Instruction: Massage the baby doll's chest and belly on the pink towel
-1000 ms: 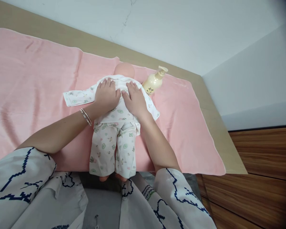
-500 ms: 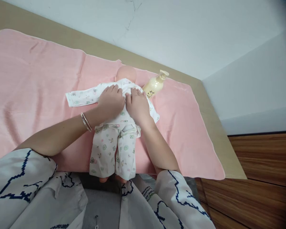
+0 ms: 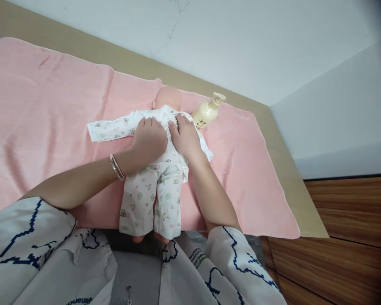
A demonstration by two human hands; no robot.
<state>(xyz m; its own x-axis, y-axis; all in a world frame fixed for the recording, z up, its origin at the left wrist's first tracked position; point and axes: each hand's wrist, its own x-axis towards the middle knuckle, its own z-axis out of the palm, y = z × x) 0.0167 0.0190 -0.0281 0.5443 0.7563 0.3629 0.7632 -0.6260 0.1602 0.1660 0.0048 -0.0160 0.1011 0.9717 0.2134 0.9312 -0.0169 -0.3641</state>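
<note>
A bald baby doll lies stretched out on a pink blanket, its face not showing. It wears a white printed shirt and matching trousers. On the left side of the shirt rests my left hand, fingers curled under and fingertips hidden, so what it grips, if anything, does not show. My right hand lies on the shirt's other side, thumb apart and fingers laid over the cloth near the shoulder. Small folds run through the shirt between both hands. One sleeve reaches out to the left.
A cream pump bottle lies tilted on the pink blanket, close beyond my right hand. The blanket covers a tan tabletop that meets a white wall. Wooden panels stand at the right.
My left hand's fingers have curled in more, and the hand has drawn slightly towards me. My right hand has shifted a little; the shirt between them shows more creases.
</note>
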